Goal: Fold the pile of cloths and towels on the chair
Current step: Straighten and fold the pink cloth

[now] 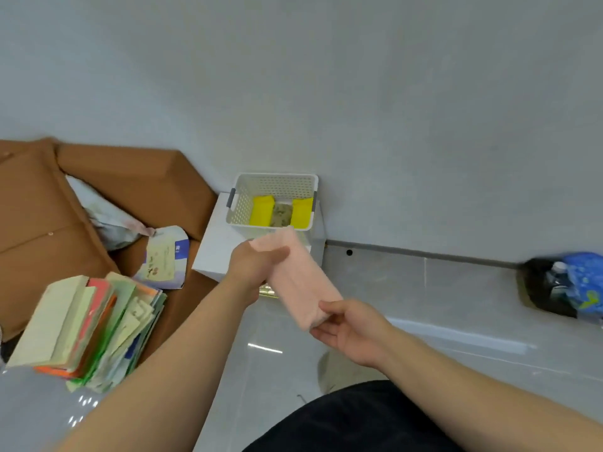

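Near left, a stack of paper packets sits by the brown chair. The right hand pinches the near end of a folded pink cloth. The left hand grips its far end, in front of a white basket holding yellow cloths.

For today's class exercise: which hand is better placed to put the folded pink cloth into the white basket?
Probably the left. The left hand grips the far end of the pink cloth, close to the white basket; the right hand pinches the near end, farther back.
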Demonstrator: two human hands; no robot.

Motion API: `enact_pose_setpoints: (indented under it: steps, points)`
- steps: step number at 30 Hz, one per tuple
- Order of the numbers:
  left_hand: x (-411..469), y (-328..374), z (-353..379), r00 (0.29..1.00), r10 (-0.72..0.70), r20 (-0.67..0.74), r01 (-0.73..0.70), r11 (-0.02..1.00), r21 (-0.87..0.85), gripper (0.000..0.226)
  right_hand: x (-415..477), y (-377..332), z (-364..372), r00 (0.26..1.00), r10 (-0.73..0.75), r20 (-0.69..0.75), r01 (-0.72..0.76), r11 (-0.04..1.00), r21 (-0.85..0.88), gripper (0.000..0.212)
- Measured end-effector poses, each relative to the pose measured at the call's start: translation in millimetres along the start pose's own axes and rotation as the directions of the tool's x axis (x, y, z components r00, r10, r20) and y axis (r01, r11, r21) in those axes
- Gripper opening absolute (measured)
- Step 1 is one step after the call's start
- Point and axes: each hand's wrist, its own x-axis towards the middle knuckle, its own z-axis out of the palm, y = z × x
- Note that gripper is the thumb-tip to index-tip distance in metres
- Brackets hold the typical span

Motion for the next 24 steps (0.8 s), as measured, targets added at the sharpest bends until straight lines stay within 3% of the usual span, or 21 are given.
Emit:
enact_pose_setpoints:
  steps: [2,6,9,11,13,15,19,21,24]
  points:
    - [41,23,-5,1.0,0.015,0.006,-0.016,0.993,0.121,0.052,28,-20,22,0.998,-0.031,-0.063,0.034,0.998,0.051,0.028]
    - [105,70,-12,0.992,0.098,0.076,-0.12,0.902,0.415,0.045,72,-52,67,0.968,-0.125,-0.217,0.136,0.99,0.037,0.027]
    - [152,99,-17,0.96,0.154,0.235,-0.271,0.735,0.622,0.032,104,-73,92,0.887,-0.218,-0.406,0.247,0.969,0.02,0.036]
    - [185,116,-19,0.901,0.16,0.404,-0.423,0.534,0.732,0.019,123,-85,108,0.81,-0.289,-0.51,0.296,0.953,-0.069,0.031]
    - [221,131,-17,0.798,0.123,0.589,-0.592,0.335,0.733,0.029,139,-94,127,0.737,-0.391,-0.552,0.327,0.92,-0.215,0.026]
    - [258,145,-11,0.711,0.057,0.701,-0.691,0.242,0.681,0.045,159,-99,147,0.7,-0.477,-0.532,0.357,0.878,-0.317,0.031]
    - [330,159,5,0.563,-0.087,0.822,-0.822,0.043,0.568,0.04,207,-99,188,0.626,-0.544,-0.558,0.456,0.837,-0.304,0.026]
    - [362,158,8,0.511,-0.151,0.846,-0.859,-0.05,0.509,0.033,238,-95,204,0.561,-0.528,-0.637,0.409,0.846,-0.341,0.023]
    - [402,154,6,0.42,-0.266,0.868,-0.904,-0.204,0.375,0.019,278,-90,233,0.56,-0.461,-0.688,0.289,0.887,-0.359,0.017]
